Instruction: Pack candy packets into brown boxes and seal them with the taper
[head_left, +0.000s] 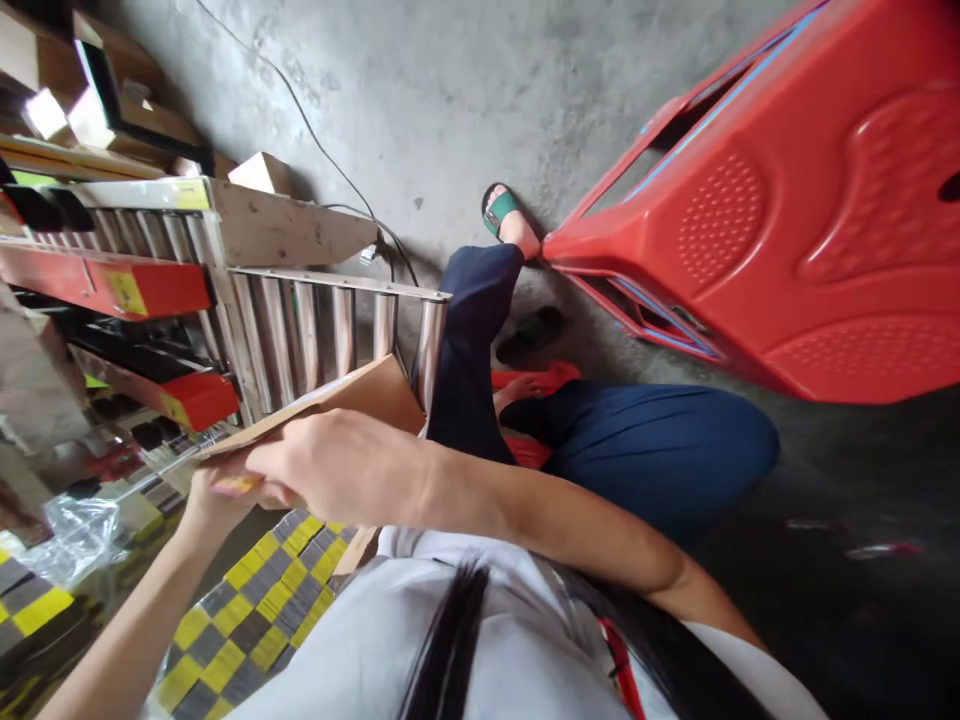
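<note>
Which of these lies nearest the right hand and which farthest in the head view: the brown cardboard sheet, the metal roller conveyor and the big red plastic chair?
From the right hand:
1. Brown cardboard sheet, touching it, just above.
2. Metal roller conveyor, behind the sheet.
3. Big red plastic chair, far across the floor, upper right.

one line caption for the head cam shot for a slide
Both hands, left hand and right hand, hold a flat brown cardboard piece beside a metal roller conveyor.

A flat brown cardboard sheet (352, 395), plain and unprinted, is held nearly level, tilted slightly up toward two o'clock. Its far corner reaches the steel rollers at twelve o'clock, while its near edge at eight o'clock sits between both hands, above the yellow-and-grey checkered packs.
</note>
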